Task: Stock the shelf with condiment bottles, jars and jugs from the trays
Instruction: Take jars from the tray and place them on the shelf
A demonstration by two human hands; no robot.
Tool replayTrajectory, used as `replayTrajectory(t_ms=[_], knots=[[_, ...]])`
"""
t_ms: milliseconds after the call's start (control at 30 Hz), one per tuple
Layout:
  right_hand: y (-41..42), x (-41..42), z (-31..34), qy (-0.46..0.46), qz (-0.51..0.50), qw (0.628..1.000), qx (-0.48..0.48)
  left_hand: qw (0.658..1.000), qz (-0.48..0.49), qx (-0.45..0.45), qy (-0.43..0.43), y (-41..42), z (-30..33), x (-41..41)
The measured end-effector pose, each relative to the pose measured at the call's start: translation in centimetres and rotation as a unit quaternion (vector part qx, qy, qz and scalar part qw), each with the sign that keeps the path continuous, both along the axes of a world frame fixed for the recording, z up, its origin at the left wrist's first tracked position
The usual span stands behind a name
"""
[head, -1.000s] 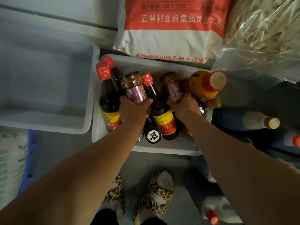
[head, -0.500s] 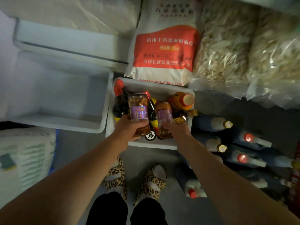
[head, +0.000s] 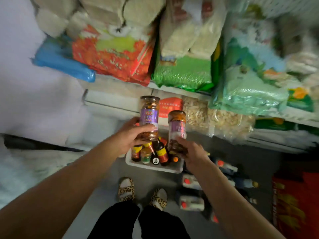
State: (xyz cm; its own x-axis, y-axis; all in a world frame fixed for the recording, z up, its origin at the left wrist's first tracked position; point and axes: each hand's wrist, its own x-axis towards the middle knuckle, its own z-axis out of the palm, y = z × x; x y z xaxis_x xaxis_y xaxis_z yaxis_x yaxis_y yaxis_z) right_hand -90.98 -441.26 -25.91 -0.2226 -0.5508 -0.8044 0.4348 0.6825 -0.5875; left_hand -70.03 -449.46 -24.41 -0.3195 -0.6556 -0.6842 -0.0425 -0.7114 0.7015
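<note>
Lifted jars [head: 149,116], bases in both hands [head: 128,137].

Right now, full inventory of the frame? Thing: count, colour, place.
Jars: 2, purple labels, one in each hand, above the tray.
Tray: 1, white, on the floor ahead of the feet.
Bottles in tray: several, dark with yellow and red labels; count unclear.
Jugs: several, white and blue, lying on the floor at right.
Bags: many, orange, green, blue, on the shelves.
Slippers: 2, leopard print.
Left hand: grips one jar.
Right hand: grips the other.
</note>
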Motion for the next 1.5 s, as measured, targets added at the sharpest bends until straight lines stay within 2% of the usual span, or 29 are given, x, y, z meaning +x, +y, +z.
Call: replayTrajectory(t_ms=[167,333,500,633,733,967,1100,1233,1400,1500], knots=[[-0.7,-1.0,11.7,-0.017,0.049,0.987,-0.152,0.995,-0.003,-0.097,0.022,-1.5,13.1,-0.4],[-2.7,-2.3,21.8,-0.014,0.072,0.951,-0.302,0.977,0.013,-0.204,0.060,-3.6,23.4,-1.0],[-6.3,-2.6,29.1,0.040,0.092,0.900,-0.423,0.951,0.039,-0.295,0.084,-6.7,31.3,-1.2],[-10.4,-2.4,33.3,0.096,0.086,0.855,-0.502,0.930,0.057,-0.356,0.071,-10.7,34.8,-0.8],[-14.3,-2.0,34.5,0.140,0.043,0.854,-0.499,0.920,0.062,-0.385,0.043,-15.0,35.9,-0.1],[-23.4,0.5,35.1,0.244,-0.041,0.875,-0.416,0.907,0.012,-0.419,-0.027,-25.1,35.2,0.2],[-27.1,0.7,34.7,0.331,-0.058,0.864,-0.374,0.906,-0.022,-0.422,-0.029,-29.1,34.0,-0.1],[-29.4,0.3,34.3,0.392,-0.068,0.852,-0.340,0.887,-0.048,-0.458,-0.049,-32.3,33.2,-0.7],[-30.5,-0.1,33.7,0.446,-0.054,0.837,-0.313,0.869,-0.002,-0.478,-0.128,-34.1,32.5,-2.2],[-30.5,-0.1,33.5,0.458,-0.062,0.829,-0.315,0.842,0.044,-0.517,-0.151,-33.5,32.0,-2.7]])
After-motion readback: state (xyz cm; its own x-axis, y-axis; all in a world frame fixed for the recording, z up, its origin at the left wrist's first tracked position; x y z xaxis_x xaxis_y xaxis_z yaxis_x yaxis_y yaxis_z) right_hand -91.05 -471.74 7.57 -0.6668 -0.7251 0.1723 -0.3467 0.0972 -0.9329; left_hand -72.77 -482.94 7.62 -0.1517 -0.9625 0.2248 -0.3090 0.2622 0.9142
